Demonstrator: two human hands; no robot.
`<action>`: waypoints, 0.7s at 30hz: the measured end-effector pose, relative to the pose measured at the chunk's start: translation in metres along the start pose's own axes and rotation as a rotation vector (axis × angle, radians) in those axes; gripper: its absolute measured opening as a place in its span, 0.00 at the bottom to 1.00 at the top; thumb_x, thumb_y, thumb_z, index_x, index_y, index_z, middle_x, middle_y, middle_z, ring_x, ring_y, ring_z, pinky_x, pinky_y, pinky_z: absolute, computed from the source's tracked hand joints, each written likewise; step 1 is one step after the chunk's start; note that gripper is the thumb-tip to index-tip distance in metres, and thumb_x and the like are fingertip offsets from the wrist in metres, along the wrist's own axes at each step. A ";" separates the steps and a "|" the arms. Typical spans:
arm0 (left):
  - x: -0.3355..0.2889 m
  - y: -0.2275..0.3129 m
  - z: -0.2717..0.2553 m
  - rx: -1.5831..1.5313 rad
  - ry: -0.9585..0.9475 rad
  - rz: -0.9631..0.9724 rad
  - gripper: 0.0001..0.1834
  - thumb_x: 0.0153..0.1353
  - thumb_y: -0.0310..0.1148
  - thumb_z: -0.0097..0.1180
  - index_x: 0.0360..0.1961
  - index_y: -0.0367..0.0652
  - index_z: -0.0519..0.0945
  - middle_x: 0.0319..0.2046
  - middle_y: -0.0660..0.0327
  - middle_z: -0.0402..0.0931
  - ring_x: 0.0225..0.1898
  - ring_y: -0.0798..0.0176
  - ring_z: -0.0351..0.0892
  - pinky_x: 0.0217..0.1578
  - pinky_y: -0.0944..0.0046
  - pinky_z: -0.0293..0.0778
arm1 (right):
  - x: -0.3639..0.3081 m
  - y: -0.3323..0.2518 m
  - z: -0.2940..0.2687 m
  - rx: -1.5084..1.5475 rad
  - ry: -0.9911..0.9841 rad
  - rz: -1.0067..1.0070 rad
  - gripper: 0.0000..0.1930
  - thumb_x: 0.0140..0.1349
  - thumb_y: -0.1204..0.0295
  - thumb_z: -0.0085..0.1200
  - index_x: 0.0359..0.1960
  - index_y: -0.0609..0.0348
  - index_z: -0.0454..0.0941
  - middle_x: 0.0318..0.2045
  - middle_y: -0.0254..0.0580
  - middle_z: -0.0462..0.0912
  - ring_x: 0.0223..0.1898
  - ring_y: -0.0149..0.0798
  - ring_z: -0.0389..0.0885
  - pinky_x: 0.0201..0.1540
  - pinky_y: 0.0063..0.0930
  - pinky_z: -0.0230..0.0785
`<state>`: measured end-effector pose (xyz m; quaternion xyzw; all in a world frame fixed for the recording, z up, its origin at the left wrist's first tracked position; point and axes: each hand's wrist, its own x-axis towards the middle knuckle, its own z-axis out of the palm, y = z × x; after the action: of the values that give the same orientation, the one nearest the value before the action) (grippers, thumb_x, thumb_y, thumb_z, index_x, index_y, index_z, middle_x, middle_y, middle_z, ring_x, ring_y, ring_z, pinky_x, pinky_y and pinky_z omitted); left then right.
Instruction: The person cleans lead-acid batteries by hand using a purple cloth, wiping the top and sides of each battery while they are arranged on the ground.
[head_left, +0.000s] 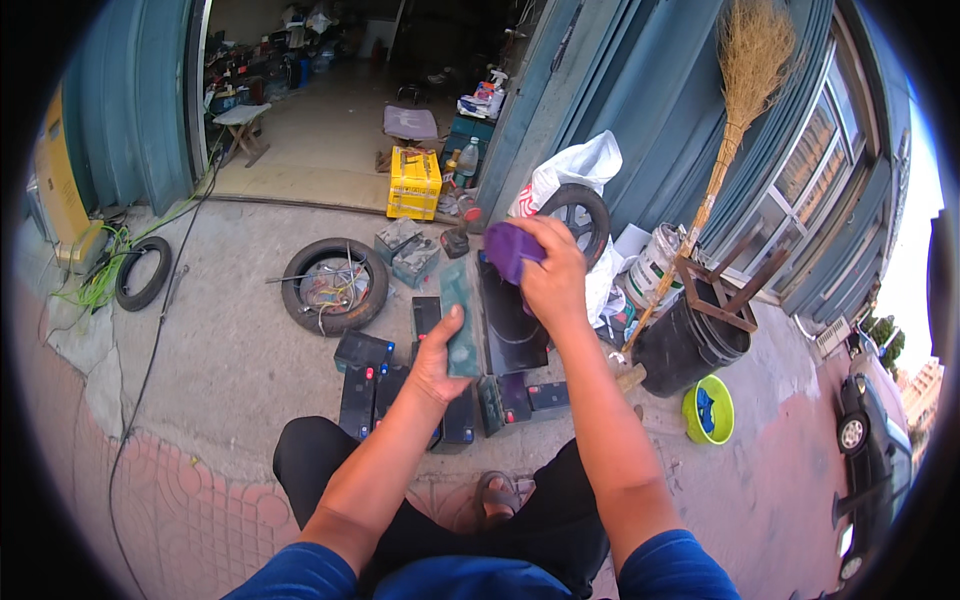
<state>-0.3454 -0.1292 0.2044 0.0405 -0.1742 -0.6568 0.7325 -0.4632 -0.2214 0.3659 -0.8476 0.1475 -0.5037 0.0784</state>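
Note:
My left hand [436, 362] is closed round a dusty green block [457, 295], shaped like a battery and tilted upright in front of me. Bunched in my right hand [556, 280] is a purple cloth [507, 250], raised to the right of the block and apart from it. Under that hand lies a dark flat panel [515, 335]. Below my hands stand several black batteries [357, 400] with red or blue terminals. A smaller group, including a black battery [548, 396], sits just right of them. Dusty grey batteries [415, 261] stand farther off.
A tyre with tools inside [372, 300] lies left of the batteries; another tyre [143, 273] is farther left. Yellow box [414, 184] stands by the doorway. On the right are a black bucket [670, 350], a straw broom [730, 140] and a lime-green basin [722, 420].

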 end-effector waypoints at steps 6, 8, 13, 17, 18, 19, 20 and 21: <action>-0.006 -0.001 -0.015 -0.033 -0.019 0.036 0.35 0.66 0.46 0.75 0.69 0.42 0.78 0.59 0.55 0.86 0.61 0.53 0.87 0.67 0.48 0.79 | 0.001 -0.033 -0.007 -0.031 -0.217 -0.276 0.18 0.53 0.80 0.65 0.47 0.53 0.90 0.50 0.48 0.87 0.54 0.57 0.85 0.61 0.45 0.77; -0.006 0.000 -0.010 -0.008 -0.023 0.010 0.35 0.67 0.47 0.73 0.69 0.42 0.78 0.60 0.53 0.86 0.61 0.51 0.87 0.67 0.44 0.79 | -0.013 -0.011 -0.027 -0.065 -0.152 -0.228 0.17 0.53 0.79 0.66 0.46 0.52 0.90 0.50 0.47 0.86 0.53 0.57 0.84 0.60 0.46 0.78; -0.007 -0.004 0.005 0.012 -0.008 0.024 0.36 0.67 0.47 0.74 0.70 0.41 0.77 0.61 0.55 0.85 0.62 0.55 0.86 0.66 0.49 0.80 | -0.041 -0.001 -0.023 -0.087 0.001 -0.133 0.19 0.52 0.81 0.65 0.48 0.54 0.91 0.51 0.48 0.86 0.53 0.56 0.84 0.58 0.47 0.78; -0.006 -0.005 -0.003 0.037 -0.035 0.177 0.33 0.67 0.44 0.74 0.70 0.48 0.77 0.62 0.61 0.84 0.63 0.58 0.85 0.68 0.50 0.78 | -0.006 -0.066 -0.010 0.005 -0.276 -0.344 0.19 0.51 0.80 0.67 0.47 0.55 0.91 0.49 0.48 0.86 0.54 0.56 0.82 0.58 0.48 0.78; -0.003 -0.007 -0.003 0.039 0.030 0.160 0.32 0.67 0.44 0.74 0.70 0.51 0.77 0.62 0.62 0.84 0.62 0.58 0.85 0.67 0.50 0.79 | 0.003 -0.063 -0.005 -0.054 -0.276 -0.346 0.19 0.51 0.80 0.67 0.47 0.55 0.91 0.49 0.48 0.86 0.55 0.56 0.82 0.58 0.47 0.78; 0.000 -0.008 0.003 -0.015 0.007 0.128 0.29 0.67 0.43 0.73 0.67 0.50 0.80 0.61 0.60 0.86 0.63 0.57 0.85 0.69 0.47 0.77 | 0.014 -0.056 -0.002 -0.122 -0.278 -0.352 0.18 0.51 0.79 0.67 0.46 0.56 0.90 0.49 0.48 0.86 0.55 0.56 0.82 0.58 0.47 0.79; 0.002 -0.006 0.009 -0.011 0.004 0.092 0.28 0.68 0.45 0.72 0.66 0.50 0.81 0.61 0.60 0.86 0.63 0.56 0.85 0.69 0.46 0.77 | 0.020 -0.044 0.002 -0.167 -0.274 -0.313 0.20 0.50 0.79 0.68 0.49 0.54 0.90 0.49 0.49 0.85 0.54 0.56 0.81 0.58 0.46 0.79; 0.000 -0.002 0.011 -0.005 0.009 0.068 0.28 0.69 0.46 0.71 0.66 0.49 0.81 0.60 0.59 0.86 0.63 0.56 0.85 0.68 0.46 0.78 | 0.017 -0.049 0.003 -0.200 -0.306 -0.280 0.19 0.51 0.77 0.69 0.48 0.55 0.90 0.49 0.49 0.85 0.53 0.56 0.82 0.58 0.47 0.79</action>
<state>-0.3503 -0.1275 0.2139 0.0358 -0.1704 -0.6317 0.7554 -0.4444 -0.1805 0.3924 -0.9299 0.0638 -0.3581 -0.0552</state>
